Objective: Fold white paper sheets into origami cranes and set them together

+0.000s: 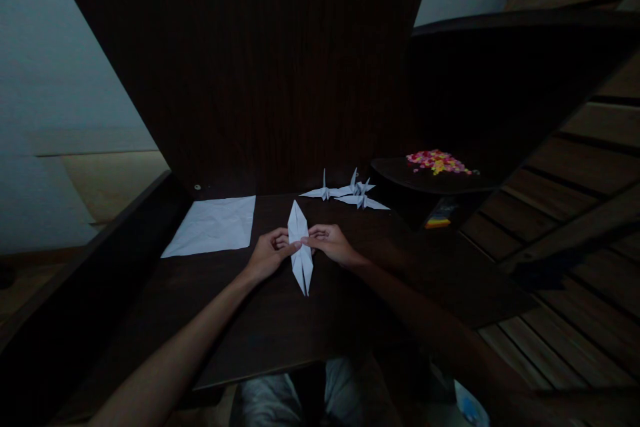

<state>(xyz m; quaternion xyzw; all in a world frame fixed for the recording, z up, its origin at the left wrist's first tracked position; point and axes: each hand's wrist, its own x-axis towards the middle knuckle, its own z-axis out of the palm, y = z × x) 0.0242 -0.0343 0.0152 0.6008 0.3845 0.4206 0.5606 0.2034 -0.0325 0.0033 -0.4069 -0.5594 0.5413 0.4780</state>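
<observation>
A folded white origami paper [301, 269], long and diamond-shaped, is held upright in front of me, pointed at the top and split into two points at the bottom. My left hand [270, 252] grips its left edge, with the thumb across the front and the fingers curled behind. On the opposite edge, my right hand [334, 245] pinches it the same way, its thumb near the middle crease. Both thumbs almost meet at the paper's centre. The fingertips behind the paper are hidden.
Several finished white paper cranes [363, 201] stand at the back of the dark desk [240, 320]. A creased white sheet [214, 225] lies at left. Small pink, red and yellow pieces [437, 161] are heaped on a corner shelf [400, 177] at right. A tall dark panel rises behind.
</observation>
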